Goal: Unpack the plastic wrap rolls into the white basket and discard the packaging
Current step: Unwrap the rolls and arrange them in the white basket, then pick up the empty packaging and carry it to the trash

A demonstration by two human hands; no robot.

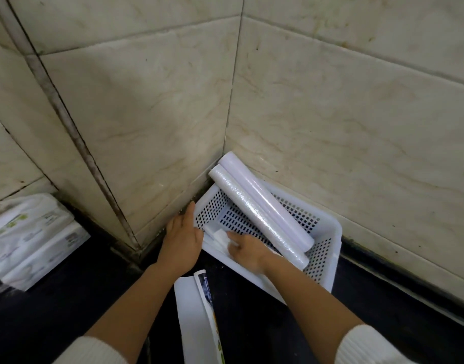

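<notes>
A white perforated basket (328,232) stands on a dark counter in the tiled corner. Two plastic wrap rolls (262,203) lie diagonally in it, their far ends sticking out over the rim. My left hand (182,240) rests flat against the basket's left wall, fingers together and pointing away. My right hand (248,249) reaches over the near rim and touches a small white piece (221,236) lying in the basket; whether it grips that piece is unclear. An opened white package (194,311) with a printed edge lies on the counter below my hands.
Beige marble-look wall tiles (330,114) close off the corner behind the basket. A wrapped pack of white goods (28,240) sits at the left on the dark counter (265,324). White sleeves (367,348) cover both forearms near the frame's bottom.
</notes>
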